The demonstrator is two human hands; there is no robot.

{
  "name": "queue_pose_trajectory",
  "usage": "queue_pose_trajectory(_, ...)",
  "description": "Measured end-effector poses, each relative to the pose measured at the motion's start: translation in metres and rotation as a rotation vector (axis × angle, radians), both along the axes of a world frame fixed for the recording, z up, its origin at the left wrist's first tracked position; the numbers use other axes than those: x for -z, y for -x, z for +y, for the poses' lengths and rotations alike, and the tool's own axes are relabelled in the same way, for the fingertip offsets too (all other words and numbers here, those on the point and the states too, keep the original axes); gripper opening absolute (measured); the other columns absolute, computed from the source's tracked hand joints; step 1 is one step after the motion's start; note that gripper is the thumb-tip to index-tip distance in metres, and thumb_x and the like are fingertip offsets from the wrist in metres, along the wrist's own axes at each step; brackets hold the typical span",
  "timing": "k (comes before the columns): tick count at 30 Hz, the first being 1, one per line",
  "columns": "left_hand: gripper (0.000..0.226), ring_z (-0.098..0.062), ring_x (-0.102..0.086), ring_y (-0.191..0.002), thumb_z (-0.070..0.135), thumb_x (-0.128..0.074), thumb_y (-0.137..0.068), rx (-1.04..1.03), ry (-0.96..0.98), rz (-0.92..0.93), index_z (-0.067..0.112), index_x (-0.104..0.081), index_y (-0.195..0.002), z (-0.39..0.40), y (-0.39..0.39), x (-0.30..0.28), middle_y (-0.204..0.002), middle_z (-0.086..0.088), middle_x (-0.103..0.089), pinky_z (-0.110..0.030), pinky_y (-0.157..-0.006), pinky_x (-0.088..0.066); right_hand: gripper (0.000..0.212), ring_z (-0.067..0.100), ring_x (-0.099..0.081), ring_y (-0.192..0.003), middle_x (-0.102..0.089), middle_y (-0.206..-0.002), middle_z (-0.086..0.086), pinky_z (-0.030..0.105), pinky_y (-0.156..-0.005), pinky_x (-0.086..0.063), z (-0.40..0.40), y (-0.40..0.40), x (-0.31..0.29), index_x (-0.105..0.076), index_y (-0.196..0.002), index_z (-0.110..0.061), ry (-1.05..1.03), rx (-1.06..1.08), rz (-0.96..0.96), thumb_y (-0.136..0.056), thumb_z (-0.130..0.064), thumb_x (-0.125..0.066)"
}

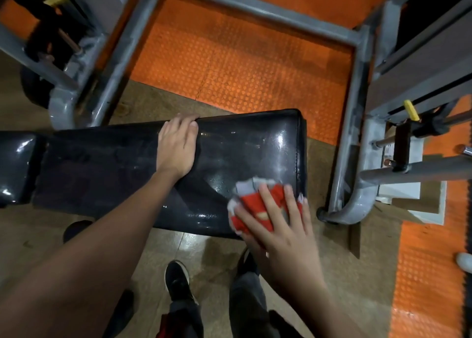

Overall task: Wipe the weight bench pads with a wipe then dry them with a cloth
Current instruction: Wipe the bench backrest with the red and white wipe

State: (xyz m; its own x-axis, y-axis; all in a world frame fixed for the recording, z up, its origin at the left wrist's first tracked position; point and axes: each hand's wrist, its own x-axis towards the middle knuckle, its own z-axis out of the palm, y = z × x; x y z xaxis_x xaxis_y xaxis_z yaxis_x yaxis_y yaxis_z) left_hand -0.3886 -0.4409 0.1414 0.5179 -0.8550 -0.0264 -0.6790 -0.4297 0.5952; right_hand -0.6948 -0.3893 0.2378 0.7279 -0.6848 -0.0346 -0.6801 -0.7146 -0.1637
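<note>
A long black glossy bench pad (107, 169) runs across the middle of the view, with a second shorter pad (15, 164) at its left end. My left hand (177, 145) lies flat on the pad's far edge, fingers curled over the rim. My right hand (281, 225) presses a crumpled red and white cloth (258, 205) onto the pad's near right corner. Wet streaks shine on the pad's right part.
A grey steel rack frame (255, 7) surrounds the bench's right end, with uprights left (63, 103) and right (355, 143). Barbell bars (419, 170) jut in at the right. Orange studded matting (240, 64) lies behind. My shoes (177, 281) stand below the bench.
</note>
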Motion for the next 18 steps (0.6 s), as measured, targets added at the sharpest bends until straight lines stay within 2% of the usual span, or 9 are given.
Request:
queue_pose_trajectory(2,0.047,-0.019,-0.036,-0.142,0.038,-0.021,-0.107,-0.003,0.001,0.005,0.024,-0.055,-0.138,0.001,0.000,0.001,-0.140,0.000,-0.053,-0.039,-0.121,-0.018,0.053,0.035,-0.011,-0.158,-0.016,-0.172,-0.003,0.061,-0.124,-0.018,-0.009,0.025,-0.003,-0.036,-0.152,-0.055,-0.022,-0.049,0.001,-0.100,-0.059,-0.045)
queue_pose_trajectory(4,0.050,-0.019,-0.037,-0.141,0.041,-0.019,-0.106,-0.005,-0.001,-0.007,0.026,-0.055,-0.137,0.000,-0.001,0.003,-0.138,0.000,-0.054,-0.041,-0.121,-0.019,0.050,0.032,-0.009,-0.159,-0.009,-0.173,-0.004,0.058,-0.126,-0.013,-0.043,0.027,-0.006,-0.030,-0.152,-0.059,-0.069,-0.008,-0.023,-0.103,-0.063,-0.035)
queue_pose_trajectory(5,0.050,-0.019,-0.038,-0.141,0.042,-0.019,-0.106,-0.005,-0.004,-0.012,0.026,-0.055,-0.137,0.001,-0.001,0.004,-0.138,0.000,-0.055,-0.041,-0.121,-0.020,0.048,0.034,-0.011,-0.159,-0.011,-0.173,-0.002,0.058,-0.125,-0.013,-0.066,0.019,-0.004,-0.032,-0.152,-0.058,-0.072,0.047,-0.060,-0.104,-0.062,-0.032)
queue_pose_trajectory(8,0.050,-0.018,-0.035,-0.143,0.040,-0.019,-0.107,-0.010,-0.020,-0.011,0.025,-0.054,-0.138,0.001,0.000,0.005,-0.140,0.001,-0.053,-0.040,-0.122,-0.017,0.047,0.043,-0.022,-0.154,-0.031,-0.165,0.017,0.064,-0.121,-0.025,-0.147,-0.037,0.005,-0.052,-0.145,-0.048,-0.040,0.258,-0.174,-0.101,-0.057,-0.041)
queue_pose_trajectory(10,0.049,-0.018,-0.034,-0.143,0.040,-0.019,-0.108,-0.006,-0.020,-0.014,0.026,-0.054,-0.139,0.001,0.000,0.005,-0.141,0.001,-0.052,-0.039,-0.122,-0.016,0.041,0.045,-0.028,-0.151,-0.039,-0.160,0.020,0.062,-0.121,-0.025,-0.175,-0.079,0.013,-0.067,-0.133,-0.040,0.010,0.329,-0.156,-0.098,-0.052,-0.048)
queue_pose_trajectory(12,0.049,-0.018,-0.034,-0.143,0.041,-0.019,-0.108,0.000,-0.016,-0.016,0.027,-0.053,-0.139,0.001,-0.001,0.007,-0.141,0.001,-0.052,-0.040,-0.122,-0.017,0.037,0.043,-0.038,-0.146,-0.049,-0.154,0.016,0.059,-0.121,-0.023,-0.169,-0.101,0.016,-0.073,-0.124,-0.033,0.096,0.295,-0.109,-0.098,-0.046,-0.051)
queue_pose_trajectory(14,0.048,-0.018,-0.035,-0.143,0.041,-0.019,-0.107,-0.004,-0.017,-0.013,0.027,-0.054,-0.138,0.001,-0.001,0.008,-0.140,0.001,-0.053,-0.041,-0.122,-0.018,0.038,0.040,-0.043,-0.143,-0.056,-0.149,0.012,0.057,-0.122,-0.022,-0.132,-0.099,0.013,-0.069,-0.130,-0.029,0.134,0.193,-0.101,-0.100,-0.043,-0.051)
queue_pose_trajectory(16,0.049,-0.019,-0.036,-0.142,0.041,-0.019,-0.106,-0.011,-0.014,-0.008,0.027,-0.054,-0.137,0.001,-0.001,0.007,-0.139,0.001,-0.053,-0.041,-0.121,-0.019,0.041,0.037,-0.040,-0.146,-0.052,-0.154,0.009,0.056,-0.123,-0.021,-0.083,-0.081,0.007,-0.063,-0.139,-0.031,0.101,0.083,-0.092,-0.101,-0.043,-0.052)
queue_pose_trajectory(18,0.049,-0.019,-0.038,-0.141,0.041,-0.019,-0.105,-0.010,-0.007,-0.006,0.028,-0.055,-0.136,0.000,-0.002,0.006,-0.139,0.001,-0.054,-0.041,-0.121,-0.020,0.045,0.033,-0.032,-0.151,-0.044,-0.160,0.005,0.056,-0.124,-0.018,-0.036,-0.051,0.005,-0.055,-0.145,-0.037,0.059,-0.043,-0.004,-0.101,-0.045,-0.051)
